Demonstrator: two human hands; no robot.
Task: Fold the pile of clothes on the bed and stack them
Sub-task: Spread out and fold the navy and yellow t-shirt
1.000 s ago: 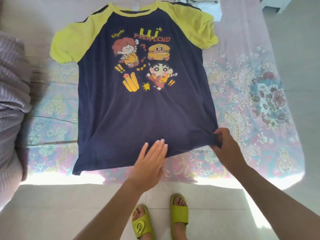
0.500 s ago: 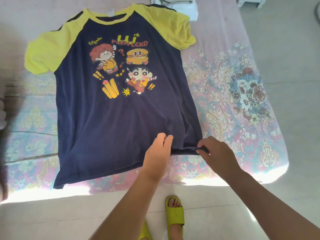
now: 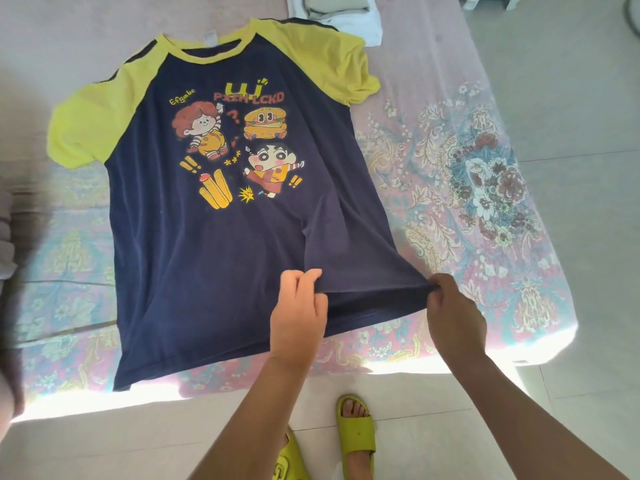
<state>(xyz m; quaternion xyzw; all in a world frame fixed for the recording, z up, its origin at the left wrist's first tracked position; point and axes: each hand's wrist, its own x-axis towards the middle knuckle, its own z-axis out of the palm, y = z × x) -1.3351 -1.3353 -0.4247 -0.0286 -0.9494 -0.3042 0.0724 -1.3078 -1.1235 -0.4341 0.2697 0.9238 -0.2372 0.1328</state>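
Folding starts at the hem. Head view: the navy T-shirt (image 3: 221, 244) lies face up on the bed (image 3: 450, 188), collar away from the person. The left hand (image 3: 299, 303) pinches the hem near its middle; the right hand (image 3: 450, 313) pinches the hem's right corner, so each grip is clenched on cloth. The fabric between them is lifted and taut. Keep both pinches level and carry the right side panel toward the shirt's centre line, judged the next fold. A folded stack (image 3: 337, 15) sits beyond the collar.
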